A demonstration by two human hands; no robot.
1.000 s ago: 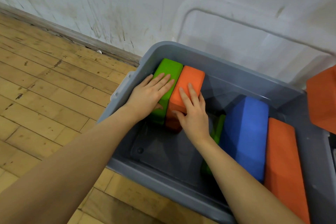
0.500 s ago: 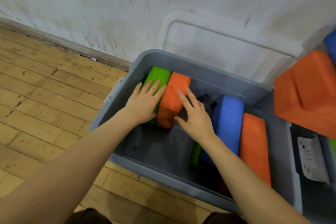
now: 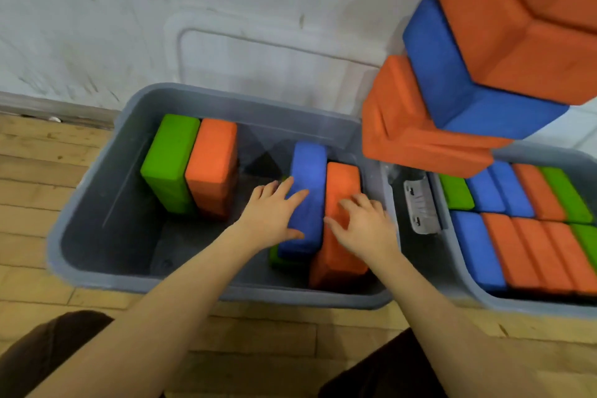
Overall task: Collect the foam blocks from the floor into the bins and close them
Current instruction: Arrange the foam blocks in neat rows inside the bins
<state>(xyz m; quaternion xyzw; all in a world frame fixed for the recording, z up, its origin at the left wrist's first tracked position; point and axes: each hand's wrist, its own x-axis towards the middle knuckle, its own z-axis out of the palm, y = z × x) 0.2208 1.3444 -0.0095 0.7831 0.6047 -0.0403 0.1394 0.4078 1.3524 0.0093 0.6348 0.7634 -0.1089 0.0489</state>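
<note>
Head view: open hands, left hand point(image 3: 274, 216) and right hand point(image 3: 365, 226), settle the blue block point(image 3: 307, 178) and orange block point(image 3: 342, 191) in the grey bin point(image 3: 97, 255); more collecting likely follows.

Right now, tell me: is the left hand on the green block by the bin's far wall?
No. The left hand rests on the blue block, apart from the green block.

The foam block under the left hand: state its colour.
Blue, clear in the head view: the left hand rests on the blue foam block.
</note>
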